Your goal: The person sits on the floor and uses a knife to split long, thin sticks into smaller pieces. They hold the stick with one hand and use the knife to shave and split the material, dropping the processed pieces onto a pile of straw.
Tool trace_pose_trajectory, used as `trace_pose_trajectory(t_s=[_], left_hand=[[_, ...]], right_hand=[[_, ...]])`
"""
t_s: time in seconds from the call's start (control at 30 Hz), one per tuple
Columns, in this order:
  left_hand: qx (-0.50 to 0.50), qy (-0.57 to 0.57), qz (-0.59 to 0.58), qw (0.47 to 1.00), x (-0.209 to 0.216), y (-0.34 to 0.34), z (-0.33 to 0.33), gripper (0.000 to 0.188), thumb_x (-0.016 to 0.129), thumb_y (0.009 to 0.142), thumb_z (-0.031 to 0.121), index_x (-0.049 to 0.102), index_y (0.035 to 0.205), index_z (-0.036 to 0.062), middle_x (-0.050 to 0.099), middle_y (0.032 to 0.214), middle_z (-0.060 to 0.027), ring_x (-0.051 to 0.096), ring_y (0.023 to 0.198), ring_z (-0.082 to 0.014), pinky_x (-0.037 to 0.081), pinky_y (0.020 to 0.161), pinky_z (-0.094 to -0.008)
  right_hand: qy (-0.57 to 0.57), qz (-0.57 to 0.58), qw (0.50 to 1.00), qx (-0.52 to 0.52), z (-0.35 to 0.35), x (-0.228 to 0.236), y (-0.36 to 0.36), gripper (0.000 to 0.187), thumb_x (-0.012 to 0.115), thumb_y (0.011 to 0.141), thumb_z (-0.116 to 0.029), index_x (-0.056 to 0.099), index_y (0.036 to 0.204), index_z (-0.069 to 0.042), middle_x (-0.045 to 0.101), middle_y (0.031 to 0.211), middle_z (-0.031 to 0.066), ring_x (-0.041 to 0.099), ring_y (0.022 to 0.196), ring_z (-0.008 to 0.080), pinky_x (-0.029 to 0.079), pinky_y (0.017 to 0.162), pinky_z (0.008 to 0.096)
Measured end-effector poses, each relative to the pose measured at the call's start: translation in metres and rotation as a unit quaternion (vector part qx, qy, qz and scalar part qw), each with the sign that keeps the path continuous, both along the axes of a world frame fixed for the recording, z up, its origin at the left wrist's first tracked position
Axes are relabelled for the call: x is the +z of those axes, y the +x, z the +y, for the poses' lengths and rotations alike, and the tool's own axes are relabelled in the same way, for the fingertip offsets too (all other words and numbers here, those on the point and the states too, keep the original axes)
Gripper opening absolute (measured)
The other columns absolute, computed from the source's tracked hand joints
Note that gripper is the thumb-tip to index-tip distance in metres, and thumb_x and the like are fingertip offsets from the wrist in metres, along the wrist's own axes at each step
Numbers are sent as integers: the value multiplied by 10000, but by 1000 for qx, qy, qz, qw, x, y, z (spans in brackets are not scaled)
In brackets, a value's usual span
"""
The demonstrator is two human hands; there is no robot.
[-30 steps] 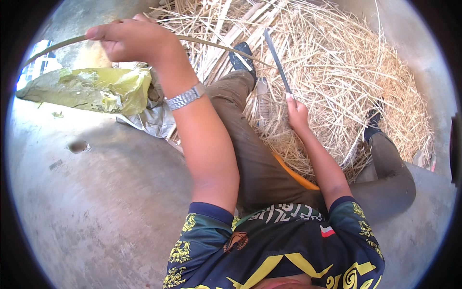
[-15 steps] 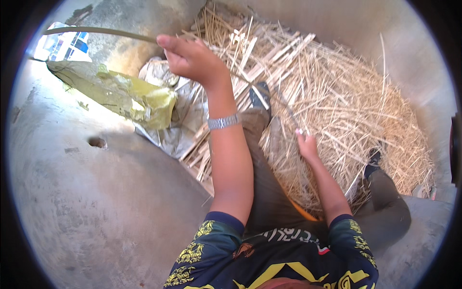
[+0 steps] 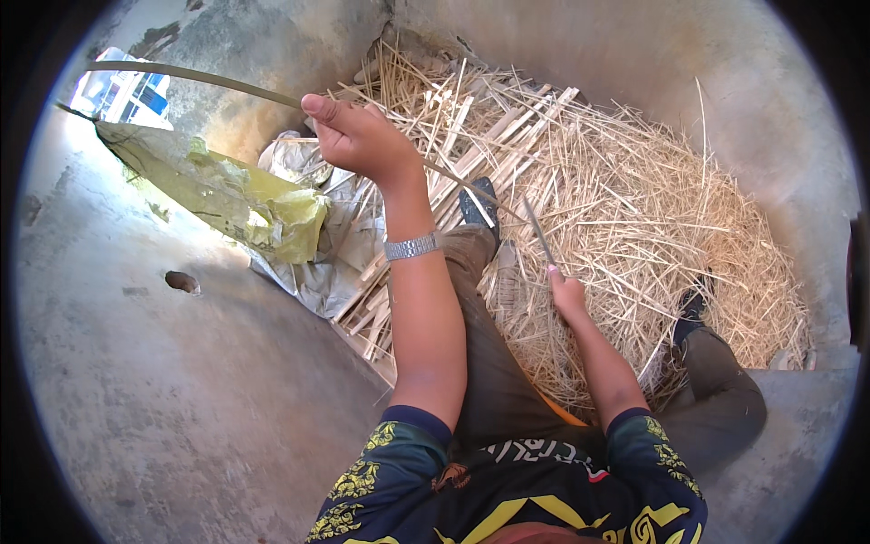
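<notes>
Raised at the upper middle, my left hand point(image 3: 364, 138) is closed around a long, thin greenish bamboo strip point(image 3: 208, 80). One end of the strip bends away to the far left. Its other part runs from behind my wrist down to the right, toward the knife. My right hand point(image 3: 568, 297), lower and to the right, grips a knife point(image 3: 538, 232) by its handle, which the fingers mostly hide. The narrow blade points up and slightly left, its tip near the strip's right end; whether they touch I cannot tell.
Loose shavings and pale split strips point(image 3: 616, 199) cover the floor around my feet. A torn yellowish sack point(image 3: 263, 204) hangs at the left over a grey sheet point(image 3: 331, 286). Concrete walls curve around, one with a small hole point(image 3: 182, 283). My shoe point(image 3: 478, 201) stands among the strips.
The knife blade, blurred before, now shows sharply. My right hand is slightly farther left and lower, and my left hand sits a little lower in view, still holding the strip.
</notes>
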State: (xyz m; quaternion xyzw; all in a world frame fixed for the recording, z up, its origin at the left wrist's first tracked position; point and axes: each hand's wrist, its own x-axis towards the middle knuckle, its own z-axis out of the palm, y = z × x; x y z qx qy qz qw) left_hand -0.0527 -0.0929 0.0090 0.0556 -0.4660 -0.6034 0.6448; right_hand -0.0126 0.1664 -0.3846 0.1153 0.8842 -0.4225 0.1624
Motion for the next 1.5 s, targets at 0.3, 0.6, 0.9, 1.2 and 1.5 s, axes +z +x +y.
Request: trace_pose_trajectory(t_s=[0.3,0.6,0.9,1.2,1.5], left_hand=[[-75,3,20,997,4,8,7,556,446,1065,526,246,693,165,227,565,66,198,445,-45,171,395,-242],[-207,-16,141,968,53,52,79,590,335,1078,572,207,661,175,150,531,58,129,447,-85,132,412,-282],[-178,-62,238,953,88,158,148,568,327,1074,577,207,670,197,159,555,68,116,493,-75,100,450,-277],[-442,-108,305,837,77,169,208,637,311,1022,693,204,654,185,166,550,55,100,486,-81,84,472,-288],[-558,-202,341,729,85,154,223,660,306,991,745,215,619,208,156,513,78,99,445,-68,92,447,-276]], right_hand=[[-133,80,987,-32,-16,35,12,685,581,954,-615,583,655,1,536,587,73,509,574,194,434,601,392],[-328,146,928,-95,-37,218,48,588,604,988,-529,567,671,-34,510,554,5,444,485,140,379,501,331],[-121,299,946,-30,49,302,84,586,552,999,-554,671,848,0,577,544,127,596,509,237,467,519,391],[-37,444,893,56,129,332,117,516,614,981,-496,574,753,-35,520,511,72,566,458,234,440,478,381],[-79,333,939,-47,183,280,75,521,600,997,-487,629,782,-13,531,519,80,529,437,214,418,464,374]])
